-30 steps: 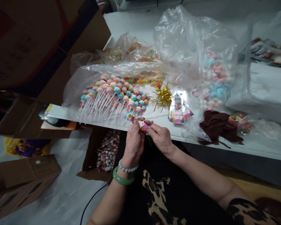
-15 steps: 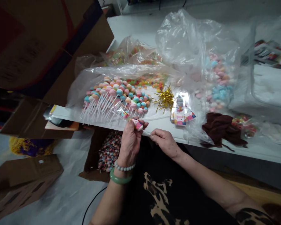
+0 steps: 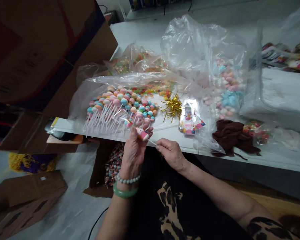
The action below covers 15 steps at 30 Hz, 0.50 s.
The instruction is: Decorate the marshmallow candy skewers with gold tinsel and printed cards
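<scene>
My left hand is closed round the wrapped head of a candy lollipop, whose clear wrapper shows pink and white print. The wrapper's clear end sticks out past my thumb. My right hand pinches the white stick at its lower end, to the right of the left hand. Both hands are over the table's front edge. Just beyond them lies a row of candy skewers in pink, blue and orange on white sticks. Gold twist ties lie in a pile to their right, beside a stack of printed cards.
Clear bags of gummy candy and pastel candy stand behind. A brown cloth lies at right near a clear plastic bin. A large cardboard box looms at left. Below the table, an open carton holds many wrapped candies.
Both hands have shifted slightly left in view, still on the same lollipop and its stick. The whole scene has moved a little with the camera.
</scene>
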### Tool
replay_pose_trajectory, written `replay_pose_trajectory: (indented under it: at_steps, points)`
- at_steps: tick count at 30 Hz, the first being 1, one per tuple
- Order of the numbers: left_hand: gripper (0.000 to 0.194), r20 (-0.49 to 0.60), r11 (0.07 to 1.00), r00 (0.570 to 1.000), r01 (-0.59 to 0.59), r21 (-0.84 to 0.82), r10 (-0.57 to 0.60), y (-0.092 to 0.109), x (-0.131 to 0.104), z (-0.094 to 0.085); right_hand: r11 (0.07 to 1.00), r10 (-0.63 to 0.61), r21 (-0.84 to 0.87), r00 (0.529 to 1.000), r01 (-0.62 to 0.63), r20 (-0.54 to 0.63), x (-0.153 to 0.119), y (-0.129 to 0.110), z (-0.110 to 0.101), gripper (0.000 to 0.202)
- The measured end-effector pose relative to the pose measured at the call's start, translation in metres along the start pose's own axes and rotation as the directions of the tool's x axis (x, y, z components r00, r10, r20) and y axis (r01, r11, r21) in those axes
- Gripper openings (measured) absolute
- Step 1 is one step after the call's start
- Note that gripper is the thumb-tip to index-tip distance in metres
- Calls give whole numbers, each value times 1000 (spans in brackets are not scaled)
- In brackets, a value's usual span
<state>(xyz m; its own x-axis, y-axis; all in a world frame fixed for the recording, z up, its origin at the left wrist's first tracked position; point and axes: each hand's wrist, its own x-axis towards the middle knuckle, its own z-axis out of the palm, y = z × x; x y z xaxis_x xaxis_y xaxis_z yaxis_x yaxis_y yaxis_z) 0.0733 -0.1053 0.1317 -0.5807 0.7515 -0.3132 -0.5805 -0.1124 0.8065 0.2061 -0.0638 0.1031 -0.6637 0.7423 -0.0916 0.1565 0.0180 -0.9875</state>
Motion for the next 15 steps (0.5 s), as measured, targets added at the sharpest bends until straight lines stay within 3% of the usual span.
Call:
replay_pose_trajectory:
  at_steps: [6,10,13,15]
  points:
    - [28,-14,983,983,-182,14,182,-25,-11,16,1000,-14,-20,999,13,-42,0,-4,13,16]
    - [25,-50,998,997,-57,9,58,-38,-21,18,990,32,139,996,-19,-87,4,2,13,16]
    - [33,12,990,996,89,114,-91,-36,-22,15,979,71,196,992,-48,-109,7,4,7,17]
    - [35,41,973,996,70,222,-81,-33,-21,9,986,69,162,990,-50,-120,8,4,3,18]
